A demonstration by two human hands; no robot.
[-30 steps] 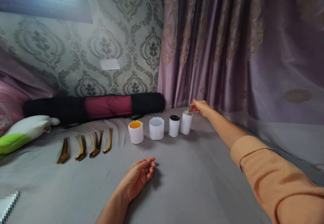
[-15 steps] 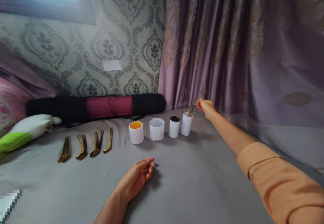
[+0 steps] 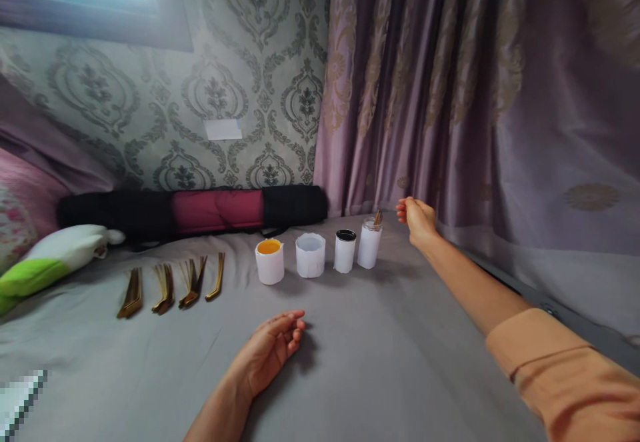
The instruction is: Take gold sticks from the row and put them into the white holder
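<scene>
Head view: one gold utensil [image 3: 378,217] stands in the far-right jar [image 3: 369,245], four piles [image 3: 170,287] lie near the bed sheet's [image 3: 380,362] left edge, and both the right hand [image 3: 417,219] and left hand [image 3: 273,349] are loosely curled, empty.

I see a plain grey bed sheet [image 3: 390,362]. Four white cups [image 3: 310,255] stand in a row: one orange inside, one black-rimmed. Gold cutlery [image 3: 170,285] lies near the left edge. The wallpaper [image 3: 225,62] is grey damask, the curtain [image 3: 450,82] mauve with gold motifs, my sleeve [image 3: 575,375] peach.
</scene>
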